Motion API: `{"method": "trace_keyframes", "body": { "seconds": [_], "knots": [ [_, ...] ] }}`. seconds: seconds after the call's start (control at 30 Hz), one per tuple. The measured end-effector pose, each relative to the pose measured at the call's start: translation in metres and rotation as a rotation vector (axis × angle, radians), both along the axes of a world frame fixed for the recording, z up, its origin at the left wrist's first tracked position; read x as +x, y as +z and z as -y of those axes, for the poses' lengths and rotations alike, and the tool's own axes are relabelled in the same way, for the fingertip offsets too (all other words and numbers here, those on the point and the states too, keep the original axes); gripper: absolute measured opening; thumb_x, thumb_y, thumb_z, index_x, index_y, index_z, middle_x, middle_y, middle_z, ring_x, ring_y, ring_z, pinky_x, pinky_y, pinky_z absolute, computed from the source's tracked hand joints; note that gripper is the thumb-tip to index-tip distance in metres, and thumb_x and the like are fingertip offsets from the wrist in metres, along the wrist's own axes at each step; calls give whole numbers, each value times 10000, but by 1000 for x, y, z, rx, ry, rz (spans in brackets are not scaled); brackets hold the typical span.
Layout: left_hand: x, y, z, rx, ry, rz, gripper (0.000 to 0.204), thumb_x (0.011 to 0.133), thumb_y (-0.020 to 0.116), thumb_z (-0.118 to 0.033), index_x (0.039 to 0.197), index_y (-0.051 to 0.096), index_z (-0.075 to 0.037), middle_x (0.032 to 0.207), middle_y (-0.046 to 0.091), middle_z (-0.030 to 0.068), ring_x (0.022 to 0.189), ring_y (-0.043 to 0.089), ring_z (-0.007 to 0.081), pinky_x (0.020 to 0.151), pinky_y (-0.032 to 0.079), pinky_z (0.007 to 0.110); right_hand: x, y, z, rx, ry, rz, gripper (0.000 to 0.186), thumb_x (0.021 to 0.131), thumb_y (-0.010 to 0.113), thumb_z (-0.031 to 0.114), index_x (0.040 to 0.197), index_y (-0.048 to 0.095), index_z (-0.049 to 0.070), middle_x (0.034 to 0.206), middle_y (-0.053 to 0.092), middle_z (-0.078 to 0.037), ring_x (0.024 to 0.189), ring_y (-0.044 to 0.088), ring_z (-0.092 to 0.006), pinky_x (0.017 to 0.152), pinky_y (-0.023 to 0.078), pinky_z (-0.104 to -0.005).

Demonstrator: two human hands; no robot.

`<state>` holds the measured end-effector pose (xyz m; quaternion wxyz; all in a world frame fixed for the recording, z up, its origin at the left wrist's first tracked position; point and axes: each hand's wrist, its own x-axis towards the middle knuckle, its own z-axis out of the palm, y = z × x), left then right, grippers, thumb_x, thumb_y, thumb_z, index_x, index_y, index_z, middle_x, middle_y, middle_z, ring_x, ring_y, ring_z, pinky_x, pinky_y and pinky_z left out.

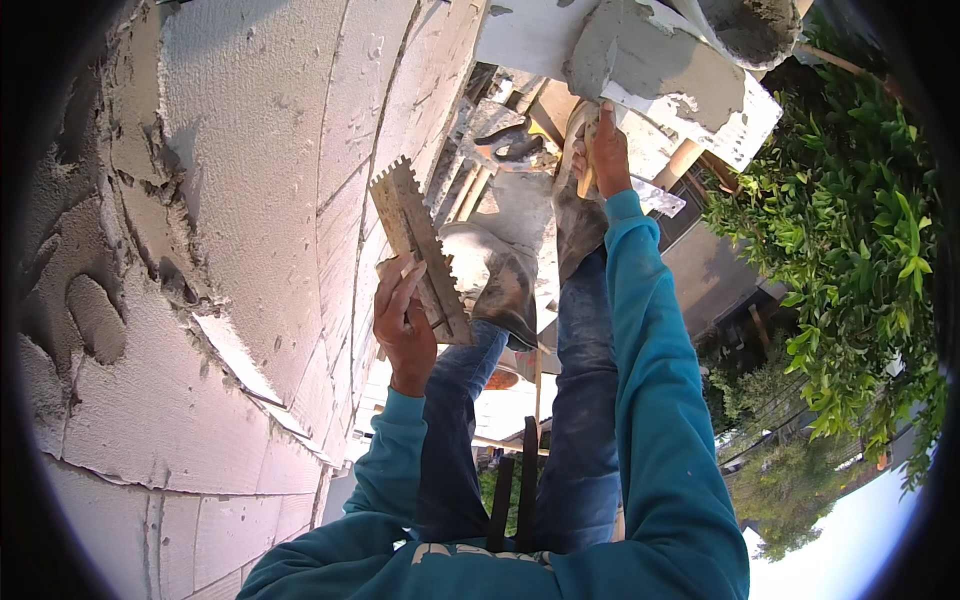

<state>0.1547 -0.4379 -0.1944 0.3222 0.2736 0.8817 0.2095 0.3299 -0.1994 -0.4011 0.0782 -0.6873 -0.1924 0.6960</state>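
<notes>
My left hand (405, 325) is closed on a notched trowel (420, 250), a long grey metal plate with toothed edges, dirty with dried mortar. It is held up beside the pale block wall (250, 200). Further ahead and to the right, my right hand (608, 155) grips a trowel by its light wooden handle (586, 181). The trowel's blade seems to lie at the wet grey mortar (640, 60), though mortar makes its outline hard to read. That mortar is spread on a white board (758, 130).
A mortar-caked bucket (755, 30) stands at the far right, by the board. Between wall and board, a handsaw with a black and orange handle (512, 145) lies among planks. Leafy bushes (830, 240) grow at right. Wet mortar (60, 270) coats the wall's left part.
</notes>
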Motion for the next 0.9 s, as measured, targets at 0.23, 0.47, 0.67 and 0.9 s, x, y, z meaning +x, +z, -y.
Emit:
{"method": "trace_keyframes", "body": {
  "seconds": [0.23, 0.47, 0.67, 0.9],
  "knots": [
    [-2, 5, 6, 30, -5, -13, 419, 838, 470, 141, 1128, 701, -55, 1271, 607, 113, 1264, 518, 313, 1074, 417, 414, 10, -5, -8, 433, 680, 169, 653, 974, 371, 591, 966, 614, -15, 725, 630, -224, 643, 618, -377, 611, 502, -458],
    [-6, 5, -5, 12, -57, -43, 447, 803, 468, 160, 1097, 715, -69, 1270, 608, 119, 1259, 525, 309, 1055, 437, 401, 86, 0, -27, 633, 1043, 768, 591, 956, 408, 594, 1044, 628, 52, 863, 673, -276, 860, 658, -452, 778, 516, -547],
    [-21, -8, -13, 43, -216, -120, 416, 835, 474, 162, 1095, 707, -64, 1251, 620, 121, 1239, 543, 312, 1044, 444, 409, 175, -32, -27, 422, 726, 956, 596, 941, 413, 616, 1086, 642, 85, 979, 669, -286, 963, 636, -471, 832, 501, -541],
    [-18, -32, -18, 21, -232, -103, 386, 852, 486, 141, 1099, 705, -59, 1250, 624, 123, 1234, 549, 309, 1046, 442, 410, 222, -66, -39, 260, 216, 868, 707, 947, 340, 658, 909, 601, 2, 724, 620, -183, 627, 622, -326, 586, 508, -508]
  ]
}}
